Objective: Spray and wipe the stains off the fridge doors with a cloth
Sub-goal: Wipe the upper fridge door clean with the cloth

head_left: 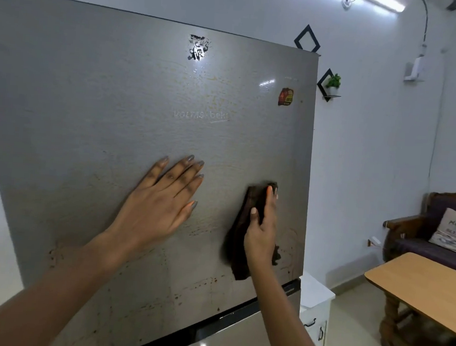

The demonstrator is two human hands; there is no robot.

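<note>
Two grips meet the door (92,95). Mid-frame, my left grip (163,195) lies flat on it, fingers spread, holding nothing. Brown stains (208,282) speckle the door's lower part. Further right, the cloth (236,249) hangs dark and folded, pinned to the door by my right grip (260,229), thumb clamped over it. I judge it soft, light and limp, so it's best kept bunched under the palm.
</note>
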